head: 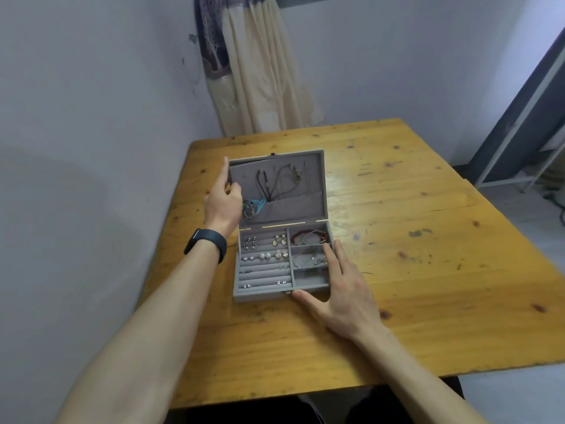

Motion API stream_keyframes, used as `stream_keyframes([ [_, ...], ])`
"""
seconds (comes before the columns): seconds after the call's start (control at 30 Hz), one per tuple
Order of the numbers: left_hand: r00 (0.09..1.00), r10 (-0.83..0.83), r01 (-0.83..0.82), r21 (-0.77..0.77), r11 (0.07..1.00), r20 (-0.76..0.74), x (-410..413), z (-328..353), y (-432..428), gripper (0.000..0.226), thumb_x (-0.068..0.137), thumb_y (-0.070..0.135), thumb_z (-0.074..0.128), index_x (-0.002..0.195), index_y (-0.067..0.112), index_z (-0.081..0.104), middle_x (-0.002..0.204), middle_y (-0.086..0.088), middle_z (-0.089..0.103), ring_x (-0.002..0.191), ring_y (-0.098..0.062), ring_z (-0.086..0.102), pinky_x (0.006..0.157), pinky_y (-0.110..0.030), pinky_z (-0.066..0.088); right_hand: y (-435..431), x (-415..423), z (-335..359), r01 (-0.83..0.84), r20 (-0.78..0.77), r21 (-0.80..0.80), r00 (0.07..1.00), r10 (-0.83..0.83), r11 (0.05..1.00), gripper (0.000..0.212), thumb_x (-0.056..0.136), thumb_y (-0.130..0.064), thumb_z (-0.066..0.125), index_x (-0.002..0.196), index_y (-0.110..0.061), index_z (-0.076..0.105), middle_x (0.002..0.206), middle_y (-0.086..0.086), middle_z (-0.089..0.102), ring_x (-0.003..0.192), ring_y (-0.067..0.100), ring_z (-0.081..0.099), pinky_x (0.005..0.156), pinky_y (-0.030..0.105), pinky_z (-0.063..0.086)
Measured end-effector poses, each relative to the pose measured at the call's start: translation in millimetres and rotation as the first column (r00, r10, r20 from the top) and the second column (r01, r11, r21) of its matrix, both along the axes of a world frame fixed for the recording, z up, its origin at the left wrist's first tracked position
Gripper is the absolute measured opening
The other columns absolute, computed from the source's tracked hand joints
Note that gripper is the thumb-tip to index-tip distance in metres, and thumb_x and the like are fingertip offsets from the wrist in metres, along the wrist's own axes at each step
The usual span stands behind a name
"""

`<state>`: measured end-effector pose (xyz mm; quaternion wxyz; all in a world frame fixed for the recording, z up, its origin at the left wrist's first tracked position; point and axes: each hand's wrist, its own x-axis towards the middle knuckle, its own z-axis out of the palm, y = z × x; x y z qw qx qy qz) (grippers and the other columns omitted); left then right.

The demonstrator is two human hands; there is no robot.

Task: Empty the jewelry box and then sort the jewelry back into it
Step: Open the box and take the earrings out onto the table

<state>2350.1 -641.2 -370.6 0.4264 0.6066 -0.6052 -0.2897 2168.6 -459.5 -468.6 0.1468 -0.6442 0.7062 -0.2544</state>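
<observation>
The single head-worn wide-angle camera looked forward and steeply down along both forearms, close over the wooden table (412, 209). The left hand (221, 203) and right hand (345, 289) flanked the open jewelry box (260, 294) mid-frame; white walls (76, 87) rose beyond them.

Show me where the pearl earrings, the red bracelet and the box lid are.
pearl earrings (262, 255): head view, on the left pearl of the pair.
red bracelet (295, 237): head view, on the left curve of its beads.
box lid (301, 206): head view, on the pocket of its grey lining.
</observation>
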Motion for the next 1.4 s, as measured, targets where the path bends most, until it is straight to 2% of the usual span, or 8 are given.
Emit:
stream_keyframes([
  [0.1, 0.997, -0.036, 0.037, 0.026, 0.999, -0.069, 7.5, -11.3, 4.4, 0.059, 0.102, 0.022, 0.047, 0.156, 0.037, 0.026, 0.150, 0.005, 0.049, 0.129, -0.004, 0.052, 0.110, -0.025, 0.040, -0.2, -1.1, -2.0, 0.005, 0.026, -0.015, 1.000, -0.004, 1.000, 0.116, 0.073, -0.093, 0.040, 0.159, -0.025, 0.002, 0.167, -0.001, -0.001, 0.153, 0.017, 0.010, 0.121, 0.034, 0.016],
  [0.17, 0.994, -0.040, 0.047, 0.071, 0.996, -0.099, 13.2, -21.9, 16.9, 0.059, 0.103, 0.023, 0.048, 0.157, 0.028, 0.026, 0.153, 0.001, 0.046, 0.138, -0.013, 0.044, 0.116, -0.038, 0.036, -0.8, -1.6, -3.1, 0.003, 0.041, -0.022, 0.999, -0.002, 1.000, 0.118, 0.072, -0.092, 0.043, 0.159, -0.024, 0.003, 0.166, -0.002, 0.001, 0.153, 0.015, 0.010, 0.121, 0.032, 0.015],
  [0.43, 0.989, -0.147, 0.141, 0.150, 0.979, 0.033, 36.5, -75.5, 81.5, 0.056, 0.102, 0.026, 0.047, 0.155, 0.028, 0.031, 0.154, 0.006, 0.043, 0.140, -0.013, 0.041, 0.118, -0.041, 0.035, -10.9, -2.5, -2.2, -0.011, 0.025, -0.033, 1.000, 0.012, 0.999, 0.123, 0.070, -0.092, 0.047, 0.159, -0.020, 0.003, 0.166, 0.001, 0.010, 0.152, 0.015, 0.013, 0.122, 0.035, 0.020],
  [0.6, 0.968, -0.166, 0.147, 0.112, 0.983, 0.188, 33.0, -83.7, 93.0, 0.064, 0.099, 0.009, 0.044, 0.158, 0.022, 0.023, 0.162, 0.005, 0.027, 0.148, -0.011, 0.026, 0.114, -0.017, 0.016, -23.7, -5.3, 0.8, -0.011, 0.003, -0.003, 1.000, 0.011, 1.000, 0.127, 0.065, -0.097, 0.041, 0.159, -0.020, 0.003, 0.166, 0.000, 0.012, 0.152, 0.015, 0.015, 0.122, 0.038, 0.023],
  [0.87, 0.942, -0.168, 0.145, 0.098, 0.985, 0.291, 30.9, -87.4, 80.0, 0.063, 0.103, 0.017, 0.034, 0.160, 0.032, 0.009, 0.166, 0.011, 0.015, 0.142, -0.013, 0.036, 0.094, -0.017, 0.030, -39.1, -6.7, 0.8, -0.002, 0.004, 0.012, 1.000, 0.002, 1.000, 0.129, 0.064, -0.098, 0.042, 0.159, -0.019, 0.003, 0.167, 0.002, 0.011, 0.152, 0.016, 0.015, 0.122, 0.037, 0.022],
  [1.23, 0.930, -0.186, 0.160, 0.106, 0.981, 0.317, 33.7, -88.0, 68.7, 0.059, 0.105, 0.022, 0.036, 0.160, 0.026, 0.014, 0.165, 0.007, 0.019, 0.148, -0.011, 0.027, 0.104, -0.015, 0.024, -49.1, -9.7, -1.2, -0.018, 0.036, -0.012, 0.999, 0.018, 1.000, 0.126, 0.064, -0.097, 0.045, 0.159, -0.023, 0.007, 0.166, 0.001, 0.010, 0.152, 0.016, 0.014, 0.122, 0.037, 0.018],
  [1.3, 0.952, -0.172, 0.153, 0.093, 0.984, 0.255, 36.8, -85.1, 65.1, 0.057, 0.104, 0.030, 0.041, 0.158, 0.027, 0.022, 0.162, 0.005, 0.029, 0.147, -0.013, 0.030, 0.110, -0.021, 0.025, -48.5, -6.6, 5.4, -0.004, 0.051, -0.065, 0.999, 0.007, 0.998, 0.119, 0.067, -0.094, 0.048, 0.158, -0.024, 0.017, 0.164, 0.003, 0.017, 0.151, 0.018, 0.016, 0.121, 0.035, 0.015],
  [1.4, 0.971, -0.068, 0.070, -0.002, 0.998, 0.227, 42.9, -72.8, 53.9, 0.051, 0.098, 0.046, 0.053, 0.145, 0.030, 0.042, 0.144, 0.006, 0.050, 0.129, -0.014, 0.050, 0.101, -0.034, 0.048, -58.7, 3.1, 23.5, 0.052, 0.062, -0.274, 0.997, -0.037, 0.960, 0.083, 0.078, -0.071, 0.063, 0.143, -0.023, 0.048, 0.136, 0.000, 0.052, 0.127, 0.016, 0.043, 0.104, 0.030, 0.036],
])
